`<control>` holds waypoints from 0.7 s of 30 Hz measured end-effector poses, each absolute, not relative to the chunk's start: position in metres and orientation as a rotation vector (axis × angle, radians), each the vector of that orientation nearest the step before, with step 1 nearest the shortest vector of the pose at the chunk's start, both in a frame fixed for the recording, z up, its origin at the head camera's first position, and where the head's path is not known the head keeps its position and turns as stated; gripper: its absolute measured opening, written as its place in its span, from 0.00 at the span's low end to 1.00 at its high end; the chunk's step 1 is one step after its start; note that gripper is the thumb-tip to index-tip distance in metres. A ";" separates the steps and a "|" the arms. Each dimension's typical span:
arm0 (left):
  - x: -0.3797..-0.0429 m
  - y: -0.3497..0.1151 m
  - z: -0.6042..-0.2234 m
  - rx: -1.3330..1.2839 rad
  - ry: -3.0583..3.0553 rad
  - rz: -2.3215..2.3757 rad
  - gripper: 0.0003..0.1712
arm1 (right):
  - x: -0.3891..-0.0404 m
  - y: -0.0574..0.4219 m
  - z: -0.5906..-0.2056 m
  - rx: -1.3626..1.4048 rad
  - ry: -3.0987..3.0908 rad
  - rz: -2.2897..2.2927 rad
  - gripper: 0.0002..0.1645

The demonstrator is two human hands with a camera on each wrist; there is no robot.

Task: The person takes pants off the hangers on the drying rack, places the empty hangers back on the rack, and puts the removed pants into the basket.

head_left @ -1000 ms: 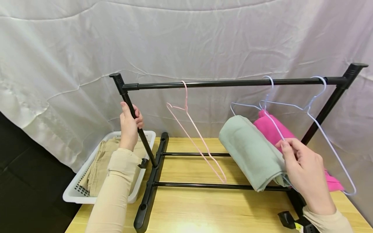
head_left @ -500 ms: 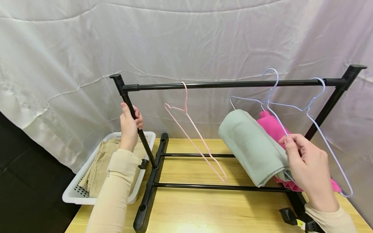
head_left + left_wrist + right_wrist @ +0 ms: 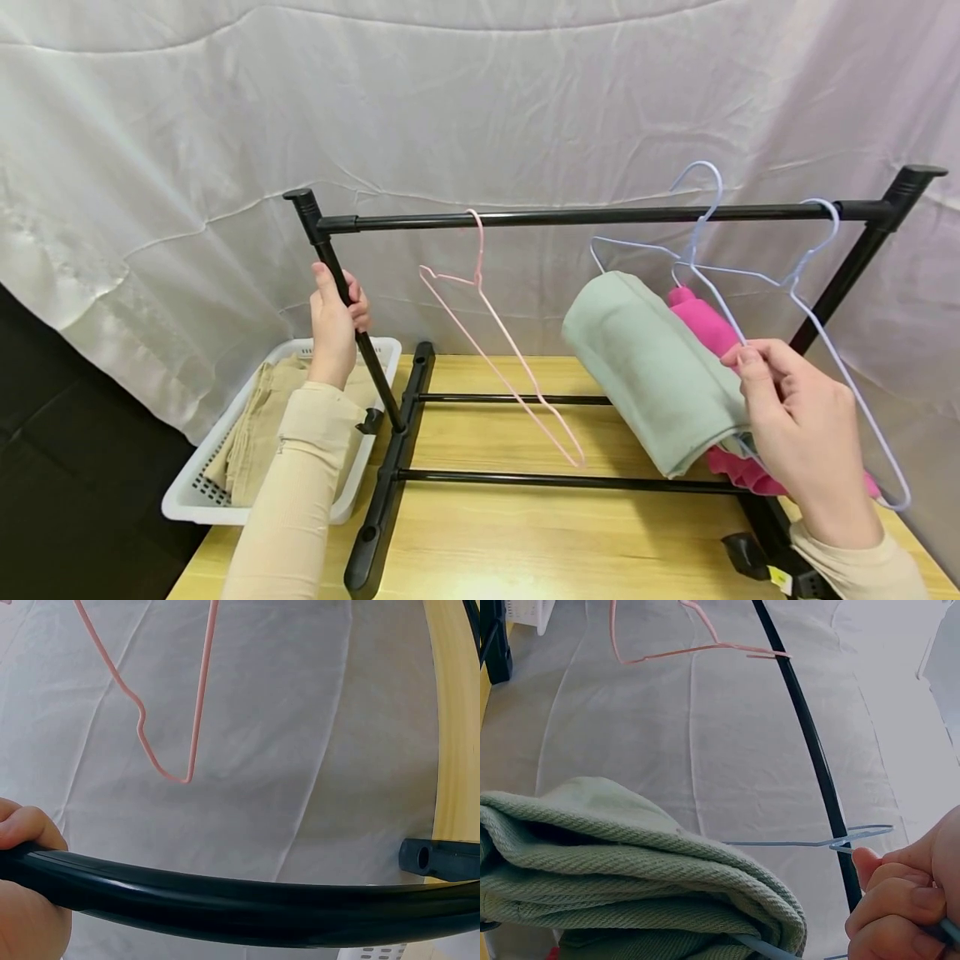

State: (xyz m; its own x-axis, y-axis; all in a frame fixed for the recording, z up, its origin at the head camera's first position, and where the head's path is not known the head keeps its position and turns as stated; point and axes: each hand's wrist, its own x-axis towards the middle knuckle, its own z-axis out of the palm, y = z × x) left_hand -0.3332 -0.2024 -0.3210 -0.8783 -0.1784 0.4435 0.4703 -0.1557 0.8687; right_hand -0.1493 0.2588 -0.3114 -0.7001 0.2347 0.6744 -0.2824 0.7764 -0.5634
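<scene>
My left hand [image 3: 333, 321] grips the left upright [image 3: 367, 354] of a black clothes rack, fingers wrapped round the tube. At the right, my right hand [image 3: 802, 433] pinches the sloping arm of a light blue hanger [image 3: 716, 296]. Folded pale green cloth [image 3: 652, 375], thick like denim, hangs over that hanger. Its hook stands above the top rail [image 3: 585, 217], its opening facing left and down. Just behind, a bright pink cloth [image 3: 701, 321] hangs on a second blue hanger [image 3: 855, 383] hooked on the rail. In the right wrist view, the green cloth's folded layers [image 3: 630, 862] show beside my curled fingers.
An unladen pink hanger [image 3: 517, 358] hangs left of centre on the rail. A white basket [image 3: 187, 500] with beige folded cloth [image 3: 255, 417] stands left of the rack. Two lower bars [image 3: 525, 478] cross above the wooden table [image 3: 525, 542]. A pale curtain [image 3: 487, 100] hangs behind.
My right hand has moved slightly right, raising the blue hanger with the green cloth. Its hook has risen from the rail to above it. The left hand keeps its grip on the upright.
</scene>
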 end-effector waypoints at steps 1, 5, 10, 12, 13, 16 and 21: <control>-0.333 -0.202 -0.321 -0.330 -1.701 -2.080 0.38 | -0.148 0.259 -0.311 0.034 -2.187 0.851 0.11; -0.333 -0.204 -0.321 -0.328 -1.706 -2.101 0.38 | -0.144 0.258 -0.310 0.024 -2.191 0.854 0.11; -0.332 -0.208 -0.320 -0.326 -1.710 -2.181 0.38 | -0.137 0.257 -0.310 0.025 -2.196 0.851 0.11; -0.331 -0.209 -0.319 -0.330 -1.718 -2.207 0.38 | -0.135 0.257 -0.310 0.026 -2.197 0.847 0.11; -0.331 -0.209 -0.318 -0.329 -1.721 -2.215 0.38 | -0.133 0.257 -0.310 0.026 -2.199 0.845 0.11; -0.328 -0.209 -0.316 -0.317 -1.722 -2.219 0.38 | -0.129 0.256 -0.311 0.035 -2.204 0.840 0.10; -0.322 -0.209 -0.314 -0.267 -1.777 -2.149 0.38 | -0.124 0.254 -0.314 0.056 -2.203 0.850 0.10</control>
State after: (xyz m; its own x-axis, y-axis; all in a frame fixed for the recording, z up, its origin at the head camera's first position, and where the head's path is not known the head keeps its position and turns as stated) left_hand -0.3224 -0.2092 -0.3142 -0.9250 -0.1383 0.3539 0.3735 -0.1609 0.9135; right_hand -0.1241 0.2536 -0.3139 -0.7106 0.2152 0.6699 -0.2905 0.7774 -0.5579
